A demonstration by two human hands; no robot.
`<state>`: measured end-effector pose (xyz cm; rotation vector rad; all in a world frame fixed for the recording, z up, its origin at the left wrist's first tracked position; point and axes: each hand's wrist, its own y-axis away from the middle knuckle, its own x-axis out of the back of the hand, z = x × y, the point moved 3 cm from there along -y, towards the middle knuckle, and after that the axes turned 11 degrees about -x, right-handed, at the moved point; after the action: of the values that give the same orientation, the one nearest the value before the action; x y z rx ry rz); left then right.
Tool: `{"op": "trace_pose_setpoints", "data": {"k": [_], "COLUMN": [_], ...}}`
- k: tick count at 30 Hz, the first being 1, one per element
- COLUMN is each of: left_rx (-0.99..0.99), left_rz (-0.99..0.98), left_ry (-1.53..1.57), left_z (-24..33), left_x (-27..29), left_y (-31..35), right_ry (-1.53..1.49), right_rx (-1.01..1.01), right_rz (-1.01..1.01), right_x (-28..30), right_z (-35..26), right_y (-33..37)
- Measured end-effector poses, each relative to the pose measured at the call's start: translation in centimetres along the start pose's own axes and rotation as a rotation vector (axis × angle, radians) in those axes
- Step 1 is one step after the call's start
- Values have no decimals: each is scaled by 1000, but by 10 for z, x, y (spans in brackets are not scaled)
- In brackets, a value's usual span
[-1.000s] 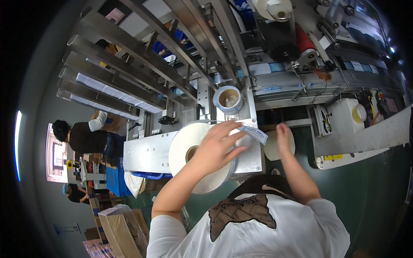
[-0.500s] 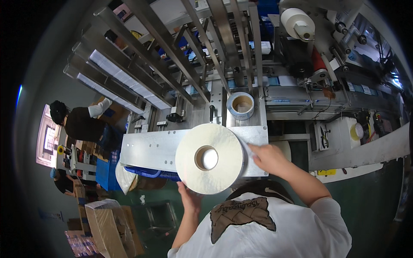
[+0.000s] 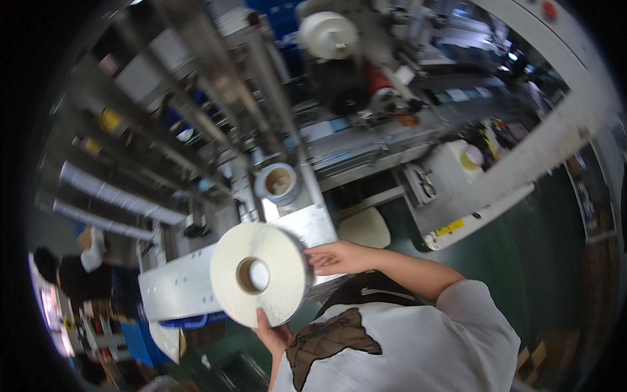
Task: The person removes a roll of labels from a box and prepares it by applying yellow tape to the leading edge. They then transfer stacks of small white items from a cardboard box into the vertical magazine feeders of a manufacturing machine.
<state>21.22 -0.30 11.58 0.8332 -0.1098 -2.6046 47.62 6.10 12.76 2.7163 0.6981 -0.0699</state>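
A large cream-white roll of label stock [image 3: 225, 271] with a brown cardboard core lies with its flat face up, over the near edge of the machine's metal plate [image 3: 179, 281]. My left hand [image 3: 273, 334] grips its near rim, thumb on the top face and fingers hidden underneath. At the roll's right side, my right hand [image 3: 341, 258] presses bent fingers against the rim; part of them is blurred. A smaller blue-white roll [image 3: 277, 184] with a cardboard core sits on the machine just beyond.
Tall metal guides [image 3: 215, 72] rise at the back left, with stacks of white sheets [image 3: 117, 193] between them. A white roll [image 3: 328, 34] is mounted on the far machine. A pale stool seat [image 3: 364, 228] stands right of the plate. Another person [image 3: 85, 274] works at the far left.
The view has swung right, so the machine appears shifted left and tilted. My right hand's pointing finger has drawn in against the roll's side. The left hand keeps its hold.
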Motion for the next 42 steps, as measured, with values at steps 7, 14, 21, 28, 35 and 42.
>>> {"op": "trace_pose_setpoints", "data": {"k": [7, 14, 21, 28, 35, 42], "left_rx": [11, 37, -234, -326, -694, -370], "left_rz": [93, 42, 386, 596, -362, -367], "left_ry": [-22, -30, -135, -83, -1070, -893], "left_z": [-13, -2, 28, -7, -42, 35], "left_x": [-17, -16, -4, 46, 79, 159], "left_y": [13, 11, 9, 53, 93, 158], "right_ry": [206, 1296, 1099, 636, 644, 674], "right_rx": [-76, -508, -595, -281, 45, -14], "right_rz": [1138, 1772, 1626, 308, -415, -758], "right_x": [207, 415, 370, 188, -104, -216], "right_z": [41, 168, 102, 132, 101, 119], "right_y": [71, 201, 168, 50, 2, -16]}}
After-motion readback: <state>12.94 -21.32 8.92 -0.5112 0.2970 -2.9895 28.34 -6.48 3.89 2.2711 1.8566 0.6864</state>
